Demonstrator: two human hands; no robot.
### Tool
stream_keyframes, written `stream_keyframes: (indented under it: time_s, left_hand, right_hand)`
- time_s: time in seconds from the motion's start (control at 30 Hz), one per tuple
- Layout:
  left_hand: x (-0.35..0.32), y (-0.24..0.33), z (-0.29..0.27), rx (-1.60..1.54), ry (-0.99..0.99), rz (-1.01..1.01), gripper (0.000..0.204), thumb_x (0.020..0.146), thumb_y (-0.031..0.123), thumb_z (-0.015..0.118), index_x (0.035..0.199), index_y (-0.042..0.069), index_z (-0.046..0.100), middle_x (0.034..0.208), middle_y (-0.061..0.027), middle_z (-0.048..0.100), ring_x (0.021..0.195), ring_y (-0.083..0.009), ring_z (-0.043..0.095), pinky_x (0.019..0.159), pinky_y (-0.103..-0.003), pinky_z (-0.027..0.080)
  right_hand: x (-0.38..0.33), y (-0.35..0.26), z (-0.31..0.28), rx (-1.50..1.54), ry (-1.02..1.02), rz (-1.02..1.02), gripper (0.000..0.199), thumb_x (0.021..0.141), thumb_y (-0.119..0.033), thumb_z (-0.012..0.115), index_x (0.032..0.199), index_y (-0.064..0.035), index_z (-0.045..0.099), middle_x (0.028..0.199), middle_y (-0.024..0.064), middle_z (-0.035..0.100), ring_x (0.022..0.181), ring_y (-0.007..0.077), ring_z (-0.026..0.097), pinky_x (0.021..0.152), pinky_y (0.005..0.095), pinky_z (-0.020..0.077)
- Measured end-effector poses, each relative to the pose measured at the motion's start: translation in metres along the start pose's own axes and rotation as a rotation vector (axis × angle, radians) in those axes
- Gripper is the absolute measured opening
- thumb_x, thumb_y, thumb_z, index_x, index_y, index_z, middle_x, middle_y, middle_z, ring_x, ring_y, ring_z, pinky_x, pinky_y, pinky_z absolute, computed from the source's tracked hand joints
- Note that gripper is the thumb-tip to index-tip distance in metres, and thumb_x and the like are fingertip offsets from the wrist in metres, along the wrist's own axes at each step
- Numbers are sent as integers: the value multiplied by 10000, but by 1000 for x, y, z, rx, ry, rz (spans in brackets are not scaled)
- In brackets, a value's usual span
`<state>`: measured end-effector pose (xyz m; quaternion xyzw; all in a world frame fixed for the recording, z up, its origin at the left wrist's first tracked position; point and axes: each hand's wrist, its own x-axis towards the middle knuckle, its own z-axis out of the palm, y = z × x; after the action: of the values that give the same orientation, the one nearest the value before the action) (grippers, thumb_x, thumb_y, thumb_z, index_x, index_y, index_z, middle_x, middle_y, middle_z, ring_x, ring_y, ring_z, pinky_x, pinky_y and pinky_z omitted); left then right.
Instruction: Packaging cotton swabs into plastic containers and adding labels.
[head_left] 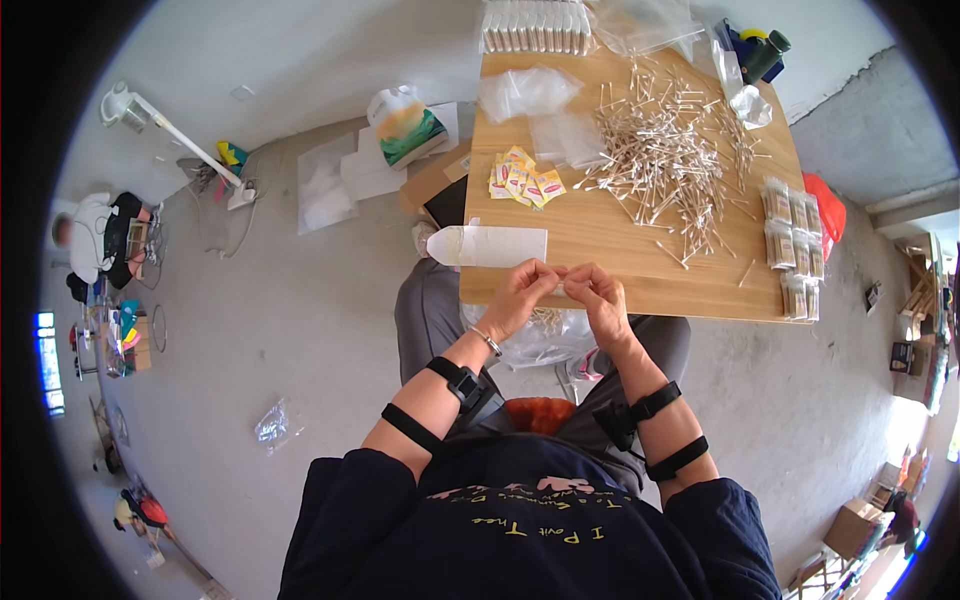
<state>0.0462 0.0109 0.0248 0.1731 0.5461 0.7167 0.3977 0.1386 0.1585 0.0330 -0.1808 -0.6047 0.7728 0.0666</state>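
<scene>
At the near edge of the wooden table (640, 275), my left hand (522, 295) and my right hand (602, 302) meet with fingertips pinched. Something small and pale sits between them, too hidden to name. A white card strip with a pointed end (500, 246) lies just left of my fingers. Under my hands, a clear plastic bag (530, 345) with swab-like sticks in it rests by my lap. A large loose heap of cotton swabs (665, 150) covers the table's middle. Small yellow and white printed cards (520, 178) are grouped to its left.
Filled swab packs (795, 245) stack along the table's right edge, a red bag (825, 205) behind them. More packs (537, 28) line the far edge, near clear bags (528, 93) and a tape dispenser (760, 55). An open carton (440, 190) stands left of the table.
</scene>
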Motion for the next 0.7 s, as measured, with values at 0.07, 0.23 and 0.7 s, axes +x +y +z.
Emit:
stream_keyframes:
  time_s: [0.07, 0.23, 0.7]
  left_hand:
    - [1, 2, 1, 11, 6, 0, 148, 965, 160, 589, 1003, 17, 591, 1106, -73, 647, 945, -59, 561, 863, -229, 460]
    - [0, 1, 2, 17, -16, 70, 172, 930, 127, 648, 1050, 11, 610, 1084, -70, 656, 960, -79, 580, 872, -230, 467]
    - [-6, 39, 1, 1273, 111, 907, 297, 645, -1, 712, 930, 82, 718, 866, 1, 639, 859, -203, 606, 766, -324, 511]
  right_hand:
    - [-1, -5, 1, 64, 6, 4, 92, 862, -64, 634, 933, -7, 629, 1025, 87, 690, 939, 112, 578, 866, 282, 458]
    - [0, -2, 1, 15, 4, -4, 74, 868, -55, 640, 930, -14, 630, 1018, 75, 690, 960, 116, 579, 871, 279, 457]
    - [0, -27, -7, -1107, 44, -966, 235, 680, -8, 656, 906, -72, 668, 939, 36, 614, 837, 241, 585, 727, 357, 522]
